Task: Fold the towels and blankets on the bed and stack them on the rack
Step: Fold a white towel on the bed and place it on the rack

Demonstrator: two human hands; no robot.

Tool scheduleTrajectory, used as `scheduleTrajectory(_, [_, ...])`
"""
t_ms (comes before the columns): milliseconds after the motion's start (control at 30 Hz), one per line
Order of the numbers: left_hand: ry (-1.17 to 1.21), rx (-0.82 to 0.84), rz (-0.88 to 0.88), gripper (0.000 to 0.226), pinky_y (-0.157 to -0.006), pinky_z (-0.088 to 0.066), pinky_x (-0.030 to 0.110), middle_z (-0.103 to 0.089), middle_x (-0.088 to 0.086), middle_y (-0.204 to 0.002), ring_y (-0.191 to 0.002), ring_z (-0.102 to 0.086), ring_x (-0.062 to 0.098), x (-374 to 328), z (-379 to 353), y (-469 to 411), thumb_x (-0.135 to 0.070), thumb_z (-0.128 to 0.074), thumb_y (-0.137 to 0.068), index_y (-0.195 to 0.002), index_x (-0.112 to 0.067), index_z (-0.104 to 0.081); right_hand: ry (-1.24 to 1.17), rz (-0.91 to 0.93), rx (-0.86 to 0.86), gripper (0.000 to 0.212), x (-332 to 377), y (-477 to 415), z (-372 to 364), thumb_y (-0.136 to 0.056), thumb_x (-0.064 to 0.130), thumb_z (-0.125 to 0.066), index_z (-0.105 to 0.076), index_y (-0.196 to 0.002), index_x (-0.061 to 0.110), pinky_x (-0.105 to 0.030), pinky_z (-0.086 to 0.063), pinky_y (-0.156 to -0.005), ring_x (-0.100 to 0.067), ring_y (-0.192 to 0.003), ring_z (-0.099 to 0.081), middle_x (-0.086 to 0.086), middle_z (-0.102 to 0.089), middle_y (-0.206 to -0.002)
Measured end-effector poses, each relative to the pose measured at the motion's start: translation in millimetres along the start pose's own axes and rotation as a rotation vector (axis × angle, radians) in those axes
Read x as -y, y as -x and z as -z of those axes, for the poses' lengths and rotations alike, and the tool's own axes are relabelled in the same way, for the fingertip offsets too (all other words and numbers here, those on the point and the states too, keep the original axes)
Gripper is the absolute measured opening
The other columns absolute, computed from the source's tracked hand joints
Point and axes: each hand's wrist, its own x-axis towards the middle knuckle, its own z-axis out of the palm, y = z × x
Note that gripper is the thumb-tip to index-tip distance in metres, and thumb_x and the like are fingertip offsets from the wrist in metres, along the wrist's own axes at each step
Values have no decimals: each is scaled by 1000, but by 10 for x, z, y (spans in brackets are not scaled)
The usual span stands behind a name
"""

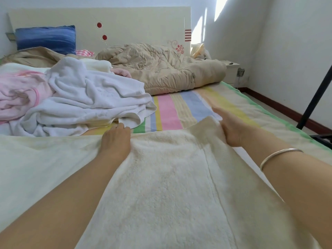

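Note:
A cream towel (161, 177) lies spread across the near part of the bed. My left hand (115, 139) grips its far edge, fingers curled over the hem. My right hand (231, 126) holds the towel's far right corner, where the cloth is bunched up and lifted. A pile of white towels (86, 97) and a pink blanket (19, 94) lie crumpled at the left. A black rack leg (316, 94) stands at the right edge of the view.
The bed has a pastel striped sheet (181, 108). A beige quilt (161, 67) is heaped by the headboard, with a blue pillow (46, 39) at back left. A white nightstand (231, 71) and the wall stand to the right of the bed.

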Motion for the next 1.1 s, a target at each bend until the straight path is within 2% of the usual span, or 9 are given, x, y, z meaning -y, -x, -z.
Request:
scheduleTrajectory(100, [-5, 20, 15, 20, -68, -34, 29, -53, 4, -115, -107, -54, 23, 29, 15, -23, -8, -43, -95, -109, -16, -55, -92, 17, 71, 53, 10, 55, -31, -98, 43, -33, -62, -98, -1, -38, -47, -75, -29, -82, -64, -16, -70, -84])
scheduleTrajectory(233, [-51, 32, 54, 20, -64, -34, 31, -61, 7, -109, -98, -63, 27, 44, 112, -112, -4, -43, -92, -106, -14, -54, -97, 47, -40, 18, 21, 65, -77, -85, 12, -32, -46, -75, 11, -28, -44, -62, -21, -56, -53, -8, -53, -64])
scheduleTrajectory(333, [-47, 34, 89, 27, -68, -36, 30, -63, 8, -112, -102, -62, 27, 99, 157, -191, -7, -44, -93, -116, -15, -56, -66, 30, 2, 18, 46, 92, 8, -86, 5, -27, -40, -76, 13, -24, -45, -48, -19, -43, -49, -6, -48, -52])
scheduleTrajectory(467, [-150, 42, -25, 26, -82, -37, 30, -59, 6, -113, -108, -53, 24, 49, 19, -14, -11, -41, -93, -114, -17, -55, -22, -10, -13, 11, 20, 13, 97, -84, 1, -39, -46, -85, 10, -31, -48, -57, -21, -58, -50, -9, -46, -77])
scheduleTrajectory(633, [-295, 5, -111, 21, -88, -37, 32, -60, 1, -113, -106, -54, 20, -50, -86, 9, -13, -36, -97, -112, -18, -49, 372, 9, -209, 22, 7, -136, 95, -94, 1, -49, -60, -112, 6, -33, -55, -67, -25, -80, -63, -12, -63, -104])
scheduleTrajectory(733, [-338, -28, 9, 22, -87, -37, 32, -56, -1, -114, -106, -52, 19, -89, -107, 110, -10, -37, -96, -113, -20, -46, 829, 187, -557, 21, -26, -201, 88, -84, 8, -58, -69, -102, 8, -34, -53, -73, -32, -84, -64, -14, -68, -101])
scheduleTrajectory(800, [-342, -62, 91, 24, -87, -38, 33, -55, 0, -116, -105, -51, 19, -98, -111, 114, -9, -37, -95, -116, -19, -46, 987, 290, -622, 21, -36, -203, 68, -84, 10, -60, -70, -102, 7, -36, -51, -85, -33, -98, -62, -14, -67, -106])
scheduleTrajectory(1000, [-306, -69, 178, 27, -88, -37, 33, -54, -1, -117, -107, -49, 19, -109, -143, 118, -9, -35, -95, -118, -18, -46, 1005, 270, -429, 26, -131, -245, 148, -87, 31, -66, -65, -78, 7, -31, -47, -65, -23, -74, -58, -8, -63, -88])
scheduleTrajectory(1100, [-305, -55, 179, 27, -89, -36, 32, -56, -1, -118, -111, -47, 20, -75, -154, 118, -11, -34, -96, -117, -20, -49, 866, 176, -311, 39, -102, -207, 221, -85, 49, -65, -69, -89, 10, -38, -56, -81, -24, -85, -67, -6, -68, -96])
